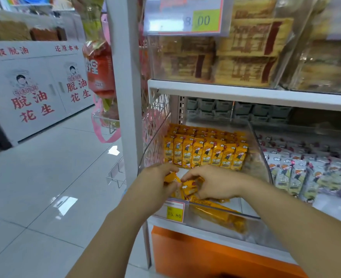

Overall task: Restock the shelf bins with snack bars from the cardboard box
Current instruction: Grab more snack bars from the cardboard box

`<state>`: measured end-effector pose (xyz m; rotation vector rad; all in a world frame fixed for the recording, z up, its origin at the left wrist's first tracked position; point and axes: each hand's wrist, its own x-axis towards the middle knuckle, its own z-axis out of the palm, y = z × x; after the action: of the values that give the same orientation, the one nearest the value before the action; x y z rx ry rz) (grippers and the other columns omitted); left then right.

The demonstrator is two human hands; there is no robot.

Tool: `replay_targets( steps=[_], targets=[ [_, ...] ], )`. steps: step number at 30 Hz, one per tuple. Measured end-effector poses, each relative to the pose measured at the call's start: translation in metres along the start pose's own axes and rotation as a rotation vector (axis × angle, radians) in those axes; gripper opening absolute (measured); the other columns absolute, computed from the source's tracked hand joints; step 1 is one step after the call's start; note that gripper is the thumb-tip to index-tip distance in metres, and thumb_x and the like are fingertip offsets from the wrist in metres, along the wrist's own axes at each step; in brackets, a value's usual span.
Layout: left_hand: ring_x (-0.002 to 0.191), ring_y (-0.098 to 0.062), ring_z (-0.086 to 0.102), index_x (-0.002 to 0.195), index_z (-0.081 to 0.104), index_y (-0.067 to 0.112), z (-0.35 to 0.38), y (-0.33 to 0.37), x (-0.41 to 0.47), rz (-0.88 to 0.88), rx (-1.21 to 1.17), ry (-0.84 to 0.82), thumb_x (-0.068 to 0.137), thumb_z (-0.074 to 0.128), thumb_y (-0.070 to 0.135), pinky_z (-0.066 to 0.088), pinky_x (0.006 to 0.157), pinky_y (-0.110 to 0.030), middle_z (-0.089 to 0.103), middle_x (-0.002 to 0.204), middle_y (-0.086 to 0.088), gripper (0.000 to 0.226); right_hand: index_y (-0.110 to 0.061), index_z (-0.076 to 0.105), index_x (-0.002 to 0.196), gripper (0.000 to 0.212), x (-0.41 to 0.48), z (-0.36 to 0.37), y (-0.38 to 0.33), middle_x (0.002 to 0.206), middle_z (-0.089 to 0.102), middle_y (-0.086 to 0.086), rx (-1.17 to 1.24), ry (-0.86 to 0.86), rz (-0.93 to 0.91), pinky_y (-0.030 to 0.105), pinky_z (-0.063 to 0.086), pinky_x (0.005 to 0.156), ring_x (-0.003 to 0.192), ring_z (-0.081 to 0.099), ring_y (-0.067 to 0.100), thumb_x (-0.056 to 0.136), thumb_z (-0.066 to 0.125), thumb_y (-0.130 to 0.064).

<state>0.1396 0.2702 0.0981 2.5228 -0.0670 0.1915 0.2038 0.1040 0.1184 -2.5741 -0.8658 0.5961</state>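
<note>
Snack bars [186, 187], orange wrappers, a small bunch held over the front edge of the clear bin [258, 149] on the lower shelf. I can't count the bunch, it is too crumpled and partly covered; more than one. Left hand [155, 185] pinches the bunch's left end, fingers curled round it. Right hand [213, 184] pinches the right end from above, thumb and forefinger closed on the wrappers. Likely both hands are squaring the bunch so it drops in upright like the rest.

Standing row [205, 153] at the bin's back: about eight bars across the front rank, faces forward, at least one more rank behind. The front half of the bin floor is mostly bare, so that is the gap to fill. Loose bars [222, 218] lie flat against the front wall, two or three, not yet stood up. Price tag [173, 212] is at the bin's front left corner.

Neighbour bin [286, 171] on the right holds grey-wrapped bars. Two bins of brown packets on the shelf above. Cardboard box is not in view.
</note>
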Motion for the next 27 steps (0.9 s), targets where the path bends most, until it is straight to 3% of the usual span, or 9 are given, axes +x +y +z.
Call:
replay_targets(
  steps=[3,5,8,11,14,19,22,24,27],
  targets=[
    [0.087,-0.006,0.057,0.126,0.056,0.032,-0.006,-0.003,0.001,-0.019,-0.075,-0.087,0.087,0.068,0.027,0.036,0.062,-0.005,0.06,0.124,0.007,0.041,-0.023,0.058,0.123,0.043,0.005,0.004,0.0,0.119,0.053,-0.009,0.037,0.011,-0.016,0.018,0.036,0.075,0.089,0.048,0.001,0.082,0.073,-0.026],
    [0.086,-0.006,0.061,0.126,0.055,0.032,-0.009,-0.004,0.001,-0.029,-0.117,-0.132,0.085,0.07,0.023,0.041,0.066,-0.007,0.061,0.122,0.007,0.044,-0.024,0.065,0.106,0.03,0.006,0.007,0.0,0.102,0.057,-0.015,0.063,0.065,-0.04,0.017,0.036,0.071,0.085,0.049,-0.001,0.079,0.076,-0.032],
    [0.077,-0.002,0.061,0.124,0.056,0.031,-0.011,-0.002,-0.002,-0.017,-0.151,-0.081,0.086,0.069,0.019,0.041,0.062,-0.004,0.058,0.11,0.011,0.043,-0.026,0.066,0.083,0.01,-0.001,0.008,0.003,0.085,0.061,-0.018,0.096,0.244,-0.075,0.017,0.041,0.072,0.079,0.054,-0.004,0.08,0.075,-0.022],
    [0.072,-0.001,0.057,0.128,0.055,0.032,-0.008,0.001,-0.004,0.016,-0.145,0.014,0.087,0.065,0.016,0.04,0.057,0.0,0.05,0.104,0.01,0.045,-0.03,0.057,0.098,0.03,-0.013,0.004,0.011,0.102,0.059,-0.014,0.134,0.39,-0.016,0.016,0.042,0.081,0.096,0.054,0.001,0.079,0.075,-0.014],
    [0.074,-0.004,0.059,0.124,0.059,0.03,-0.008,0.0,-0.004,0.031,-0.151,0.059,0.086,0.066,0.015,0.041,0.058,-0.001,0.049,0.102,0.008,0.041,-0.035,0.049,0.107,0.047,-0.024,-0.003,0.014,0.107,0.058,-0.013,0.213,0.474,0.033,0.018,0.044,0.076,0.101,0.054,0.006,0.075,0.078,-0.016],
    [0.079,-0.01,0.06,0.116,0.065,0.025,-0.013,0.001,-0.001,0.032,-0.141,0.19,0.079,0.076,0.023,0.046,0.07,-0.012,0.058,0.099,0.001,0.039,-0.034,0.053,0.109,0.045,-0.037,-0.015,0.011,0.104,0.061,-0.015,0.231,0.604,-0.057,0.008,0.041,0.077,0.098,0.055,0.001,0.077,0.077,-0.013],
    [0.067,-0.004,0.055,0.11,0.065,0.02,-0.016,0.008,0.0,0.039,-0.155,0.269,0.076,0.078,0.031,0.041,0.061,-0.005,0.056,0.082,0.007,0.038,-0.029,0.056,0.121,0.047,-0.043,-0.021,0.003,0.11,0.059,-0.013,0.045,0.665,-0.06,0.008,0.037,0.077,0.097,0.051,0.001,0.082,0.068,-0.007],
    [0.064,-0.006,0.054,0.1,0.064,0.02,-0.016,0.01,0.001,0.032,-0.16,0.29,0.074,0.078,0.035,0.039,0.056,-0.007,0.055,0.074,0.008,0.033,-0.031,0.053,0.127,0.052,-0.044,-0.021,-0.003,0.115,0.058,-0.01,-0.067,0.651,-0.043,0.017,0.038,0.082,0.099,0.048,0.002,0.083,0.067,-0.008],
    [0.071,-0.014,0.056,0.084,0.057,0.02,-0.014,0.011,0.002,0.013,-0.157,0.303,0.072,0.079,0.036,0.037,0.057,-0.008,0.056,0.082,0.002,0.03,-0.035,0.05,0.129,0.053,-0.041,-0.017,-0.01,0.114,0.056,-0.013,-0.038,0.515,-0.071,0.007,0.035,0.067,0.073,0.046,-0.014,0.083,0.069,-0.016]
  ],
)
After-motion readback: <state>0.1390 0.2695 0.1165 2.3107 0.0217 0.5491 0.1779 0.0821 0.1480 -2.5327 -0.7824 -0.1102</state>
